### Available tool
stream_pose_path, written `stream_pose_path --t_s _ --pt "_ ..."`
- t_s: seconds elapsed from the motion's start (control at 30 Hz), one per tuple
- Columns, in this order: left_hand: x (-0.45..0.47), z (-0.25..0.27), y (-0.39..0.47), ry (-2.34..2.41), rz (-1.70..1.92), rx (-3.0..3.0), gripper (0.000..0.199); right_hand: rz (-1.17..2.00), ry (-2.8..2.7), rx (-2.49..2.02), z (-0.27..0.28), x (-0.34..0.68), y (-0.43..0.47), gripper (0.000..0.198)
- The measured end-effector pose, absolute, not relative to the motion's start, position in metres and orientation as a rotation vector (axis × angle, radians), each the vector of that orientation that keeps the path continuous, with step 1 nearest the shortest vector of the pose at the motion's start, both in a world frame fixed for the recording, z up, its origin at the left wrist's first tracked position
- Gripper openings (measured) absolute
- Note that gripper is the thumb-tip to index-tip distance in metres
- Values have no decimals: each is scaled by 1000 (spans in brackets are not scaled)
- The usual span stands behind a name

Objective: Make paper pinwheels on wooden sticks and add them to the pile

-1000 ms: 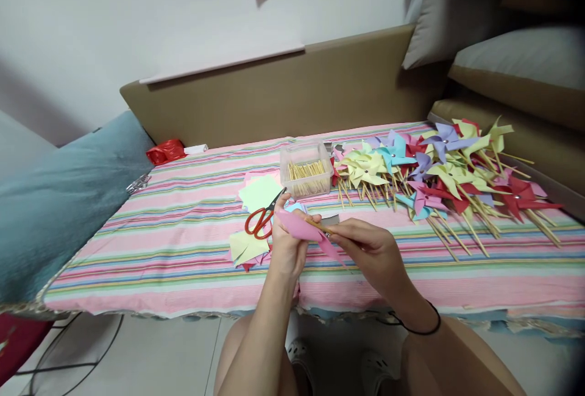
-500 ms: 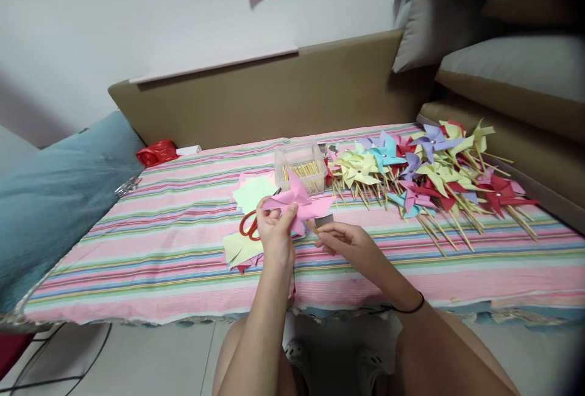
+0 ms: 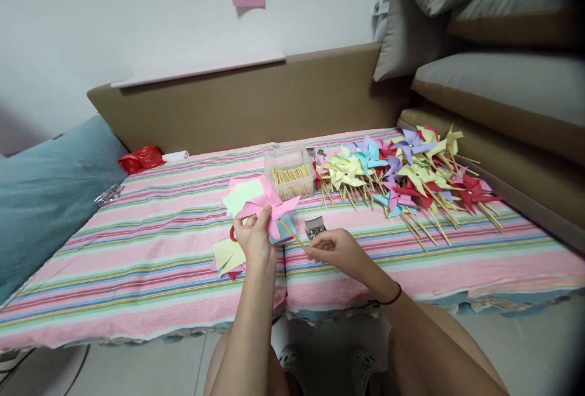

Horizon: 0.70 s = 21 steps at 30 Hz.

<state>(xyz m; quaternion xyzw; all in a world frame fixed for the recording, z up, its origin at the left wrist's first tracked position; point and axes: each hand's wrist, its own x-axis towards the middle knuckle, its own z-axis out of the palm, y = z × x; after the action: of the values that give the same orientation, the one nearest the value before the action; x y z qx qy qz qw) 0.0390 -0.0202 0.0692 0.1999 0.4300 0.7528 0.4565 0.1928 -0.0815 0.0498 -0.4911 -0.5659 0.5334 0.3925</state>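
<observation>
A pink paper pinwheel (image 3: 284, 206) is pinched at its middle by my left hand (image 3: 256, 239), the thumb over its centre. Its thin wooden stick (image 3: 292, 232) slants down to the right. At the stick's lower end, the closed fingertips of my right hand (image 3: 336, 253) grip it. Just behind my right hand stands a small open box of metal pins (image 3: 315, 228). Beneath and beside my left hand lie pale paper sheets (image 3: 244, 197), cut yellow paper (image 3: 230, 255) and red-handled scissors (image 3: 233, 234), mostly hidden by the hand.
A clear plastic box (image 3: 289, 158) of wooden sticks stands behind the pinwheel. Many finished pinwheels (image 3: 411, 176) are heaped at the right. A red plastic bag (image 3: 141, 159) lies at the far left on the striped cloth (image 3: 150, 250). Grey cushions (image 3: 498, 82) are stacked on the right.
My right hand has come onto the stick's lower end, and more of the stick shows. The small pin box is now uncovered. The whole view has shifted slightly right.
</observation>
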Motion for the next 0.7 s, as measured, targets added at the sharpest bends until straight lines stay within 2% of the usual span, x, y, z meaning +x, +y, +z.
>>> stream_pose_path --t_s 0.2,0.43,0.6,0.7 --pt "40 71 -20 1069 1799 483 55 1284 -1477 -1264 48 196 -81 17" --pt "47 81 -30 1008 1699 834 59 1036 -1294 -1260 47 228 -70 23" --pt "42 80 -31 1083 1523 971 44 530 -1013 -1417 43 303 -65 32" --pt "38 78 -30 1094 1462 1016 40 110 -942 -1778 30 365 -73 35"
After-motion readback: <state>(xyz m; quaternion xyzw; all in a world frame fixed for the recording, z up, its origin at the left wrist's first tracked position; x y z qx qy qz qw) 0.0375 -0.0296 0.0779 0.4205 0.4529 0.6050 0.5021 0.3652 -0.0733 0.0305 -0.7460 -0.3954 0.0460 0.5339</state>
